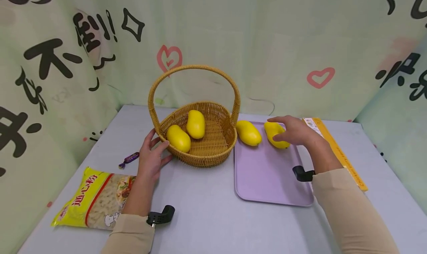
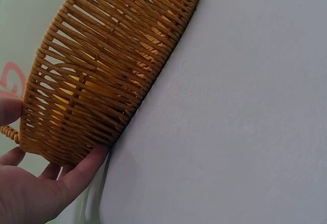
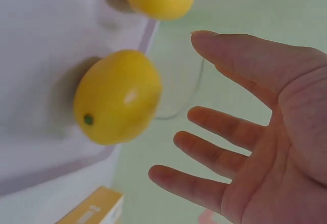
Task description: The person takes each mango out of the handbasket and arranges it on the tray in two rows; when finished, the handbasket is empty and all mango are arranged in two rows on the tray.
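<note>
The left hand (image 1: 151, 160) grips the wicker basket (image 1: 205, 160) near the back edge of the bench (image 1: 200, 209); the right hand (image 1: 293, 131) is spread beside a yellow mango (image 1: 270, 130) near the far right corner of the tray (image 1: 267, 180). The bag (image 1: 100, 200) by the bench's left edge reads 通心粉.

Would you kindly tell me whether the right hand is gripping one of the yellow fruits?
No, in the right wrist view the right hand is visibly apart from the nearest yellow fruit.

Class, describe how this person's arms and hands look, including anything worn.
The left sleeve and right sleeve are plain beige. A black curved device sits by the left cuff, a similar device by the right. The left hand and right hand are ungloved.
</note>
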`<action>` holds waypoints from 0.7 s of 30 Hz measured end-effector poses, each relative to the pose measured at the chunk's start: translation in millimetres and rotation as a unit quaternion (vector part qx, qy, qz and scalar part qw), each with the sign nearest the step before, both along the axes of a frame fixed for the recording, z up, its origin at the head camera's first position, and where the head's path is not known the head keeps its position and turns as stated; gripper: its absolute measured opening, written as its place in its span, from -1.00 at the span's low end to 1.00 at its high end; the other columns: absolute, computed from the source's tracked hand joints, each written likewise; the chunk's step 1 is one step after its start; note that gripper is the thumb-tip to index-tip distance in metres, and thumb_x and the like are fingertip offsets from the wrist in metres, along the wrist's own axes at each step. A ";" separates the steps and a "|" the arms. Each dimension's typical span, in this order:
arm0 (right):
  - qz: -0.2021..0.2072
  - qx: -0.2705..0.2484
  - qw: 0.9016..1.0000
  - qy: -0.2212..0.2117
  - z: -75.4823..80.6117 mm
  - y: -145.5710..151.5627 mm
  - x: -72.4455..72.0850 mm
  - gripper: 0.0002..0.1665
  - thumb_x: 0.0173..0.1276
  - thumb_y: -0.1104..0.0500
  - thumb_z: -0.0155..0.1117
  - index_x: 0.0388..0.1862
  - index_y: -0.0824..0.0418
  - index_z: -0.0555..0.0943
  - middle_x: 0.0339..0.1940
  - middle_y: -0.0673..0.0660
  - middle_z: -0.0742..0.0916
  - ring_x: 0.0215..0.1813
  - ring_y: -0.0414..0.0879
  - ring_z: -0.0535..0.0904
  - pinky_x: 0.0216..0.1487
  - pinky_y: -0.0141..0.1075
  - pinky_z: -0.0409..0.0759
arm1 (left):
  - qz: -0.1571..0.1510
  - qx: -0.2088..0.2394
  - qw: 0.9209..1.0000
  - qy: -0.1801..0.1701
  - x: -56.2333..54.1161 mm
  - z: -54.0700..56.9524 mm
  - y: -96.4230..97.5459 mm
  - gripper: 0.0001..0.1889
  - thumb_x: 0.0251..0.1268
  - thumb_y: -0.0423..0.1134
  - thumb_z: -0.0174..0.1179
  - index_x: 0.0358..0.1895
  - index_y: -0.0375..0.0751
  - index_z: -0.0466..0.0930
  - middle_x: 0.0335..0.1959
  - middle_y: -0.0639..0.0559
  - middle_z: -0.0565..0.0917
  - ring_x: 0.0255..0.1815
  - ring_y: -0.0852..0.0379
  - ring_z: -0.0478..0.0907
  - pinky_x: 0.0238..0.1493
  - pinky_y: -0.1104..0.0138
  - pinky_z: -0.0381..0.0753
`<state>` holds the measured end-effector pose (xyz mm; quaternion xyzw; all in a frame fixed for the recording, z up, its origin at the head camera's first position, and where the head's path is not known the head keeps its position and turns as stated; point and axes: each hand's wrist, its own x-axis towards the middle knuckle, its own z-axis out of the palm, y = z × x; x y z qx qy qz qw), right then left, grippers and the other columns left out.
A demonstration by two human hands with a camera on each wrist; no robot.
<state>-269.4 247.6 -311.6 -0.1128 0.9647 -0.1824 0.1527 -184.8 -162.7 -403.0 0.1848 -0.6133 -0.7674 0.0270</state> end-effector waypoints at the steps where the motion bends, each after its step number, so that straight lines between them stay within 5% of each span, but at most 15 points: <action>1: 0.006 0.003 1.000 0.008 2.6 -2.6 1.1 -0.21 0.42 0.14 0.33 0.60 0.14 0.33 0.55 0.45 0.36 0.51 0.43 0.23 0.47 0.40 0.24 | 0.000 0.000 1.000 0.000 0.0 0.1 0.1 -0.24 0.53 -0.24 0.16 0.67 0.30 0.06 0.61 -0.07 0.19 0.50 -0.11 0.32 0.33 -0.12 0.58; 9: 0.055 -0.044 0.997 0.045 21.6 -25.5 10.8 -0.38 0.45 0.15 0.31 0.47 0.12 0.49 0.33 0.39 0.62 0.34 0.33 0.52 0.31 0.22 0.55 | -0.002 0.002 1.000 -0.003 0.7 -0.1 1.7 -0.25 0.54 -0.23 0.15 0.67 0.29 0.06 0.62 -0.08 0.17 0.52 -0.14 0.30 0.34 -0.12 0.56; 21: 0.107 -0.146 0.983 0.045 38.6 -57.8 16.6 -0.47 0.47 0.13 0.34 0.40 0.10 0.57 0.23 0.25 0.71 0.24 0.14 0.63 0.28 0.09 0.59 | -0.002 0.002 1.000 0.001 -0.3 -0.6 0.8 -0.24 0.54 -0.24 0.15 0.68 0.27 0.04 0.62 -0.09 0.17 0.52 -0.14 0.30 0.34 -0.13 0.56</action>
